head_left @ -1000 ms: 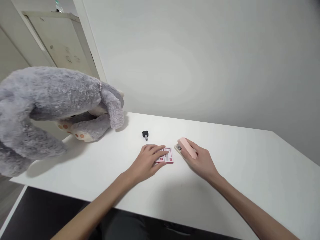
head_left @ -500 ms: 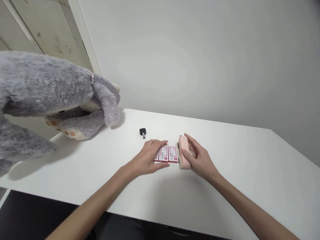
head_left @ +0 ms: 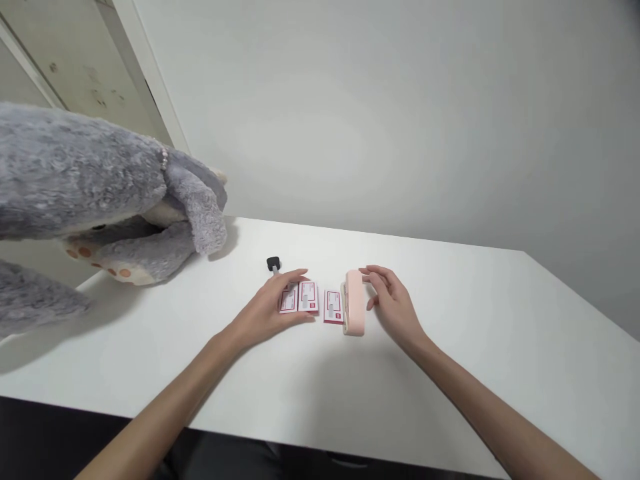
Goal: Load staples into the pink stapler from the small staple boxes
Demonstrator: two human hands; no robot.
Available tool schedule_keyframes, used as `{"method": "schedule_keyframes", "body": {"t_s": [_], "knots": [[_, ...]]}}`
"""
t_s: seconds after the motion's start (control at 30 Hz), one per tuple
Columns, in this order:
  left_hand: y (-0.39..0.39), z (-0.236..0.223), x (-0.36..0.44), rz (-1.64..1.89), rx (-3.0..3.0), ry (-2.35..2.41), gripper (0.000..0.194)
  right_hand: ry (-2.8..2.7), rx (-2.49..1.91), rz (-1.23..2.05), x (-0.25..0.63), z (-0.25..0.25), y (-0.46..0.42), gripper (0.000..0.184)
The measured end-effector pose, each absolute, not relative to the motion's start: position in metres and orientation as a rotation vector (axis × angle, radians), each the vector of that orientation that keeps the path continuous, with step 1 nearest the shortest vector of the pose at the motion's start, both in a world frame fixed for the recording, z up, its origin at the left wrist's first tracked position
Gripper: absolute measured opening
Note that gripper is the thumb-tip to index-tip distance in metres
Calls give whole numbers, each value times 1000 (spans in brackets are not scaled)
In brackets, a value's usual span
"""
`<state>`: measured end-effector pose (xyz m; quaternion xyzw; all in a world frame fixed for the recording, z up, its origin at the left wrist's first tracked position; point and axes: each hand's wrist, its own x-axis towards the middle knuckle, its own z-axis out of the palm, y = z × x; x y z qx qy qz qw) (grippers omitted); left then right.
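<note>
My left hand (head_left: pixel 267 303) has its thumb and fingers around two small white-and-red boxes (head_left: pixel 308 297) lying side by side. A third box of the same kind (head_left: pixel 333 306) sits on the table to their right, apart from them by a narrow gap. Close against that box's right side is a pale pink stapler (head_left: pixel 355 303), resting with its length pointing away from me. My right hand (head_left: pixel 395 303) is just right of the stapler, fingers curved and apart, holding nothing. Whether a fingertip touches the stapler's far end, I cannot tell.
Beyond my left hand lies a small black object with a grey end (head_left: pixel 273 264). A large grey plush toy (head_left: pixel 150 250) takes up the table's left side. The white table (head_left: pixel 475 373) meets a plain wall (head_left: pixel 375 133) at the back.
My left hand has moved left with two boxes, opening a gap to the third. My right hand has let go of the stapler. The view has shifted slightly.
</note>
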<state>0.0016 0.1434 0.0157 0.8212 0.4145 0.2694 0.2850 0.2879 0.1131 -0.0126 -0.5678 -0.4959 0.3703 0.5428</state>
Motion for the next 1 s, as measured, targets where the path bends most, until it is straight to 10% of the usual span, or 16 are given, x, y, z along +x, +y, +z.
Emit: {"method": "schedule_keyframes", "body": {"t_s": [0.73, 1.0], "knots": [[140, 27, 66, 837, 2331, 751, 124, -1219, -1371, 858, 288, -20, 119, 53], [146, 18, 62, 1048, 1938, 1291, 32, -1255, -1433, 829, 287, -13, 113, 51]]}}
